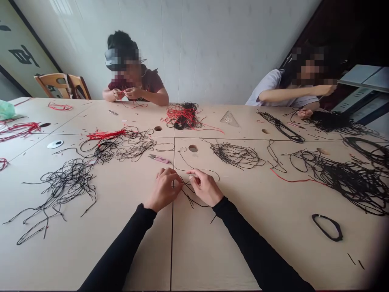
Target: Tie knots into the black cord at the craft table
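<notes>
My left hand (164,188) is closed, with thumb and forefinger pinched on a thin black cord (189,198) near the table seam. Close beside it on the right, my right hand (206,188) has its thumb and forefinger brought together on the same cord. Loops of it curve out beyond the fingertips, and loose ends lie below the hands. Whether there is a knot between the fingers is too small to tell. Just past my left hand lie pink-handled thread snips (159,158).
Black cord heaps lie left (68,182), ahead (237,154) and right (349,178). Red cords (106,134) lie farther back. A black band (327,227) rests at right. A clear set square (229,118) lies near the back. Two people (136,83) (282,91) sit opposite, handling cords. Round holes (193,148) pierce the table.
</notes>
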The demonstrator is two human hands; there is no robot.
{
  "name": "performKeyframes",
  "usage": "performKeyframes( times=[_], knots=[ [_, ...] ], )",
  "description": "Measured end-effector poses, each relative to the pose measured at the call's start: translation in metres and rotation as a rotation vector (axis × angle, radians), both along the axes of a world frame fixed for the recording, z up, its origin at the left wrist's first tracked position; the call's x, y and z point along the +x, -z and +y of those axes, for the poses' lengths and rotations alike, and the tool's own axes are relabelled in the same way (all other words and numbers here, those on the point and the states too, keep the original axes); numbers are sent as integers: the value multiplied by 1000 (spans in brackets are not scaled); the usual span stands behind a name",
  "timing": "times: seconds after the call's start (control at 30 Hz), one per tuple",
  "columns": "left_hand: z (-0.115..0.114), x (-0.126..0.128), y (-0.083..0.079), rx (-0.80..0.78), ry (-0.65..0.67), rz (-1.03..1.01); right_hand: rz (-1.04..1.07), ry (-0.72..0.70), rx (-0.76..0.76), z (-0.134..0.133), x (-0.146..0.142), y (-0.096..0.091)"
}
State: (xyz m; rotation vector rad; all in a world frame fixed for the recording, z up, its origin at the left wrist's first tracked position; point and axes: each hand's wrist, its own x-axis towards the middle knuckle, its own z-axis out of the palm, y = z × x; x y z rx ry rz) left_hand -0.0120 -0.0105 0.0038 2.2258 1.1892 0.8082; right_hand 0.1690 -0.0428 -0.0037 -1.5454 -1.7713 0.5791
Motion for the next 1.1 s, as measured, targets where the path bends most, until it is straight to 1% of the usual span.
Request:
performKeyframes(
  times=[0.07, 0.13, 0.3, 0.33, 0.4, 0.47, 0.6, 0.67, 0.73, 0.77, 0.83, 0.87, 1.0, 1.03, 1.1],
  knots=[
    [5, 3, 2, -47, 12, -67, 29, -101, -33, -2, 2, -1],
    [9, 1, 1, -130, 17, -159, 74, -136, -49, -4, 5, -3],
    [10, -2, -5, -433, 36, -490, 256, -74, -53, -3, 7, -4],
    [9, -2, -5, -469, 38, -524, 288, -55, -53, -3, 7, -4],
    [7, -1, -7, -519, 43, -507, 360, -11, -61, -2, 7, -4],
    [6, -2, -9, -537, 53, -440, 498, 47, -101, 0, 7, -3],
    [6, -8, -16, -479, 63, -390, 972, 150, -296, 2, 12, -7],
    [8, -13, -18, -452, 43, -389, 1157, 141, -340, 3, 17, -11],
    [11, -16, -18, -441, 24, -381, 1254, 108, -331, 4, 23, -16],
    [12, -16, -18, -440, 19, -374, 1262, 105, -312, 3, 25, -17],
    [13, -15, -17, -440, 9, -376, 1162, 103, -262, 0, 26, -19],
    [12, -14, -17, -442, 4, -388, 1064, 80, -243, -1, 24, -19],
    [8, -7, -20, -481, 9, -474, 627, -142, -266, -8, 6, -13],
    [7, -7, -21, -492, 15, -499, 557, -167, -259, -9, 1, -12],
    [7, -7, -22, -497, 6, -546, 492, -167, -219, -8, -4, -10]
  ],
)
